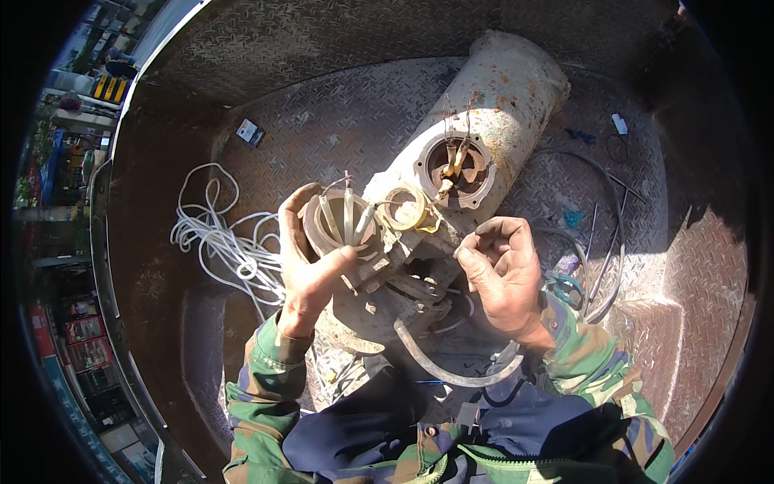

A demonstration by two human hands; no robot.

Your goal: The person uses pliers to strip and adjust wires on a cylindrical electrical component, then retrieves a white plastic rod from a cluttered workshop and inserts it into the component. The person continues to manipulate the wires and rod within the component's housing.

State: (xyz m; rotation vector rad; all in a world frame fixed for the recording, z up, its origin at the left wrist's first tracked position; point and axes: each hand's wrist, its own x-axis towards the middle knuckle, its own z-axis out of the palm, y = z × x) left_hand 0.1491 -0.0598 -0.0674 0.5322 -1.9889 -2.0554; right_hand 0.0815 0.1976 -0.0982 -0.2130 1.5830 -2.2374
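My left hand (311,260) grips a round metal cable housing (311,227), fingers around its far side and thumb at the near rim. Three wires in pale sleeves (348,215) stand up from it, with bare strands at the top. My right hand (502,272) is raised to the right, thumb and fingertips together; nothing shows between them. A roll of yellowish tape (387,212) rests beside the housing. Behind it lies a worn cylindrical motor casing (502,91). Its round flanged opening (421,172) holds yellowish sleeved leads (459,158) with bare twisted wire ends.
Walls of tread plate (163,242) surround the work. A tangle of white cord (242,260) lies left. On the right are a dark looped cable (621,224) and metal rods (592,227). A thick grey cable (447,376) curves before my knees. A small box (249,132) lies farther back.
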